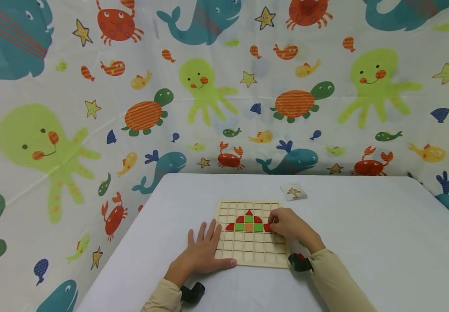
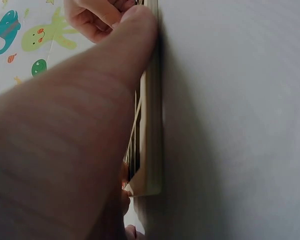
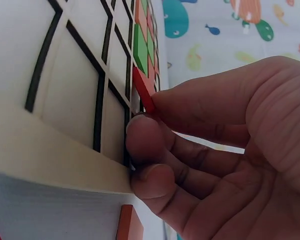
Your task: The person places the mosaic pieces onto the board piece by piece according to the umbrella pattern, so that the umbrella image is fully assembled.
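Note:
A pale wooden grid board [image 1: 253, 258] lies on the white table, with red, green and orange pieces forming a stepped shape in its cells. My right hand [image 1: 292, 227] pinches a red piece [image 1: 267, 227] between thumb and fingers at the right end of the lower coloured row. In the right wrist view that red piece [image 3: 143, 90] is tilted over a cell, beside a green piece [image 3: 140, 49]. My left hand [image 1: 202, 255] has its fingers spread along the board's left edge, the thumb at its near-left corner. The left wrist view shows that thumb [image 2: 137, 30] on the board's edge [image 2: 151, 150].
A small card with a printed pattern [image 1: 293, 192] lies behind the board to the right. An orange-red piece [image 3: 130, 223] rests on the table beside the board's right edge. A patterned sea-animal cloth [image 1: 224, 108] hangs behind the table.

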